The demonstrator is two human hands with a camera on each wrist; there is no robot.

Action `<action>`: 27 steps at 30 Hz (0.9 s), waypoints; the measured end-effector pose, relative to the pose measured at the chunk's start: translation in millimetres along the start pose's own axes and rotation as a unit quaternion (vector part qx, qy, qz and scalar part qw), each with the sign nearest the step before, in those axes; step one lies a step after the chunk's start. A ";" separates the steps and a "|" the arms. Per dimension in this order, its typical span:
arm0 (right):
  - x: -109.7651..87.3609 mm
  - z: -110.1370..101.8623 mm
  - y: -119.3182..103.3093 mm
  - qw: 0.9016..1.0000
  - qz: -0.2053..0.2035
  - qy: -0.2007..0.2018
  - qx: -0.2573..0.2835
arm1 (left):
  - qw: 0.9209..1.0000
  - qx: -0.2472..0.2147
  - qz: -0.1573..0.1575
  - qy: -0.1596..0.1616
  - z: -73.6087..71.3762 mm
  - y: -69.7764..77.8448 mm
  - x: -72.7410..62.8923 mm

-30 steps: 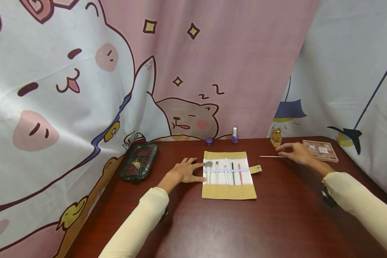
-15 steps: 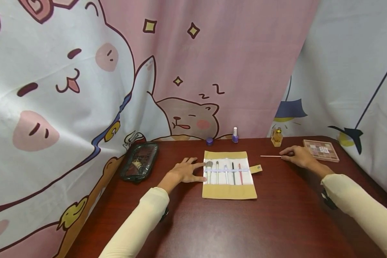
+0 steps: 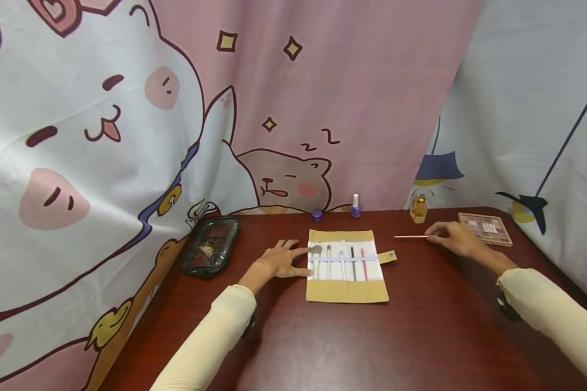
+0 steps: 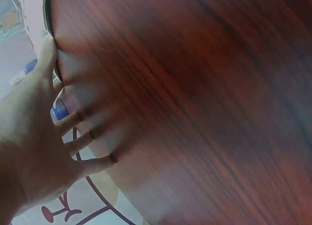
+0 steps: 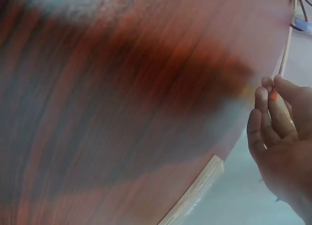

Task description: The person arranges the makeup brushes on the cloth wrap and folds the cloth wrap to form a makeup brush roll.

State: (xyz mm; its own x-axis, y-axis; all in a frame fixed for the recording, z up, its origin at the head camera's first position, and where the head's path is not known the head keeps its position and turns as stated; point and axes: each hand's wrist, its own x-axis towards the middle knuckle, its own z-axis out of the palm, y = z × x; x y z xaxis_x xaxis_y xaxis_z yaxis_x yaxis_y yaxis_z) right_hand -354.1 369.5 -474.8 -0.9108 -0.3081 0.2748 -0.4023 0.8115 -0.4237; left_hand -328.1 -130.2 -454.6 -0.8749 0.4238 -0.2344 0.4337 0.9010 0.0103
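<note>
A tan and white fabric brush roll lies unrolled on the dark wood table, with several makeup brushes held under its lilac band. My left hand rests flat with spread fingers, its thumb and forefinger at the roll's left edge. In the left wrist view that thumb meets the edge of the roll. To the right of the roll, a thin pale pink stick lies sideways. My right hand pinches its right end between thumb and fingertips; the right wrist view shows the stick running out from the fingertips.
A black clear-topped pouch lies at the left. Along the back edge stand a small purple jar, a purple nail polish bottle and a gold perfume bottle. An eyeshadow palette lies just behind my right hand.
My right hand has come down from above the stick's right end, and its fingers have closed on it. The left hand and the brush roll have stayed put.
</note>
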 end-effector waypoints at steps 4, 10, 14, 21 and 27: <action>-4.3 -6.0 -2.0 0.999 -0.027 0.029 0.007 | 1.000 0.004 0.000 -0.001 -0.5 0.6 -0.6; -7.2 -18.1 -7.3 0.994 -0.046 0.079 0.061 | 1.000 0.008 0.003 0.005 0.1 0.4 -1.5; -5.5 -23.0 -14.4 0.988 -0.009 0.074 0.136 | 1.000 0.005 0.003 0.007 2.0 -1.2 -2.0; 9.8 -18.4 -32.1 0.967 -0.010 0.062 0.246 | 1.000 -0.006 0.003 0.007 2.1 -2.0 -3.4; 27.7 -13.5 -54.1 0.956 -0.025 0.052 0.287 | 1.000 -0.005 0.006 0.008 -0.1 -0.1 -4.1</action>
State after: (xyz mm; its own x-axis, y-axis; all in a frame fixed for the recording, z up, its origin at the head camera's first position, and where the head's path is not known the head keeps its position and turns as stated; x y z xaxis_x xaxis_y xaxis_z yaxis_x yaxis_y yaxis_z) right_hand -356.4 323.7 -432.7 -0.8871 -0.2645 0.3783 -0.4565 0.3810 -0.8040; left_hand -324.6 -132.1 -453.5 -0.8733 0.4351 -0.2191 0.4414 0.8970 0.0221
